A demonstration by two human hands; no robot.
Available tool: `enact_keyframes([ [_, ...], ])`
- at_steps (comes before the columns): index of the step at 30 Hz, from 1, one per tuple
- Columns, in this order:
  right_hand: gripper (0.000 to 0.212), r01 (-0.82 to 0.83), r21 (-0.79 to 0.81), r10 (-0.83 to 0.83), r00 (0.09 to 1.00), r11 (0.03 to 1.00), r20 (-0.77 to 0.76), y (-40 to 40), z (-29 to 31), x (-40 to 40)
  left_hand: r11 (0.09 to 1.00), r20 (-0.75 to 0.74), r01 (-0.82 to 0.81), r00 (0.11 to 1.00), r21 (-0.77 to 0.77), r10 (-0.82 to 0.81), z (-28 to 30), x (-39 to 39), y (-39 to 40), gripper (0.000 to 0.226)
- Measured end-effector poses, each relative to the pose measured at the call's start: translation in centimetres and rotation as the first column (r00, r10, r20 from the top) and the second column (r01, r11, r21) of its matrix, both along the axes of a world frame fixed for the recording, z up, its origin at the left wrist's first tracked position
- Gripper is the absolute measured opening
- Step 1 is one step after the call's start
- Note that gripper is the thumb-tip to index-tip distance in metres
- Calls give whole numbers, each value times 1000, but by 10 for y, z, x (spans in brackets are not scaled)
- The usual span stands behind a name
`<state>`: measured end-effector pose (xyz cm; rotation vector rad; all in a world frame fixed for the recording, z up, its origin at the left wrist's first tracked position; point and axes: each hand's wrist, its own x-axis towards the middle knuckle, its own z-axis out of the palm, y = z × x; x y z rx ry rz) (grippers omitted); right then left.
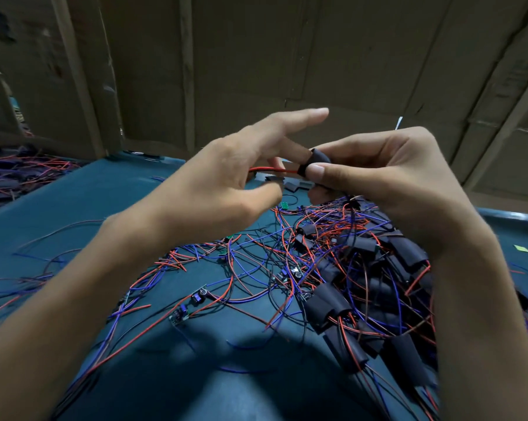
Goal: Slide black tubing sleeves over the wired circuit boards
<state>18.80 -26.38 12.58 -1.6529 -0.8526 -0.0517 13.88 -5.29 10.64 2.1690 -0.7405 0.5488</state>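
Observation:
My right hand (387, 180) pinches a black tubing sleeve (312, 161) between thumb and fingers, raised above the table. A red wire (271, 169) runs out of the sleeve's left end into my left hand (229, 174), whose lower fingers curl round it while the index finger points up and right. The board inside the sleeve is hidden. Bare circuit boards (192, 302) with red, blue and black wires lie on the green table (83, 196) in the middle. A heap of sleeved boards (363, 299) lies under my right forearm.
Loose empty sleeve pieces (290, 185) lie on the table just below my hands. More wire bundles (16, 171) pile up at the far left. Cardboard walls (256, 56) stand behind the table. A small yellow-green scrap (521, 248) lies at the right.

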Motion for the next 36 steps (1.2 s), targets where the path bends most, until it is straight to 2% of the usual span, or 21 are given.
enact_keyframes([
  [4,18,45,22,-46,997,999,66,-2,4,-7,970,95,-1,995,-242,25,1,1,-6,60],
  [6,19,86,-6,-85,992,996,94,-8,6,-9,955,153,9,988,-297,38,4,1,-2,56],
  [10,19,144,-53,-136,982,988,130,-20,10,-9,946,169,45,986,-320,10,6,-1,5,53],
  [16,20,113,-162,-101,991,980,83,-16,6,-10,916,83,49,996,-397,-17,-7,0,-12,48],
  [23,21,69,-139,-59,996,988,73,-17,8,-11,916,66,74,996,-395,-53,-11,3,-12,49],
  [26,20,153,-116,-131,976,981,175,-22,8,-7,923,92,48,996,-383,-14,-16,9,-8,55],
  [28,22,344,-23,-318,890,939,327,-36,9,4,938,134,-50,986,-344,101,-24,17,-2,53],
  [30,26,553,116,-540,712,825,449,-57,5,21,942,122,-195,964,-272,235,-39,31,10,45],
  [32,30,725,126,-683,557,678,473,-75,-5,40,934,-41,-346,938,-88,344,-65,49,20,37],
  [33,30,798,50,-721,514,601,465,-83,-14,49,910,-123,-405,902,92,413,-82,56,22,37],
  [35,27,825,-253,-729,566,506,385,-93,-34,65,805,-226,-400,818,439,529,-124,62,19,47],
  [36,27,785,-419,-721,602,457,343,-93,-42,69,744,-216,-398,788,537,577,-139,64,17,52],
])
